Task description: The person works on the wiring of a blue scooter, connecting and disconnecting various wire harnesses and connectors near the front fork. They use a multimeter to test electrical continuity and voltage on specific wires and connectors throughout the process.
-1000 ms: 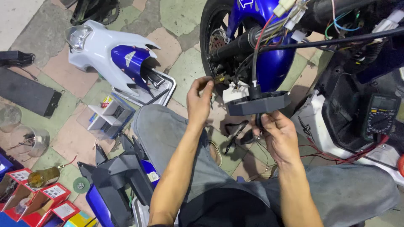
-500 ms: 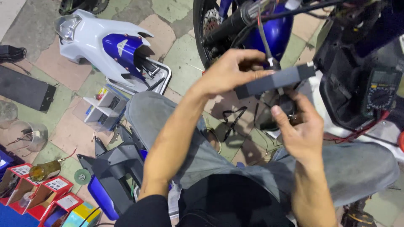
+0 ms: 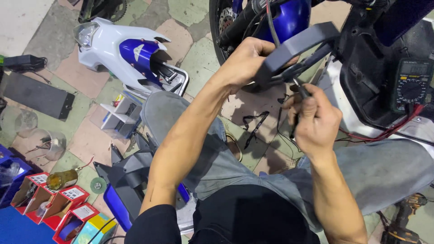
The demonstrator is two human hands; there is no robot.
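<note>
On the left of the scene we see a white and blue scooter fairing [image 3: 122, 54] lying on the tiled floor. Moving right, our left hand [image 3: 246, 61] is closed around a grey plastic panel [image 3: 298, 45], raised just in front of the blue scooter's front wheel [image 3: 230, 22]. The panel looks light and stiff, thin enough to crack if twisted, so we judge its thick edge the safest grip. Further right and nearer, our right hand [image 3: 316, 119] pinches a slim dark tool [image 3: 300, 90] just below the panel. A multimeter [image 3: 411, 83] rests at far right.
</note>
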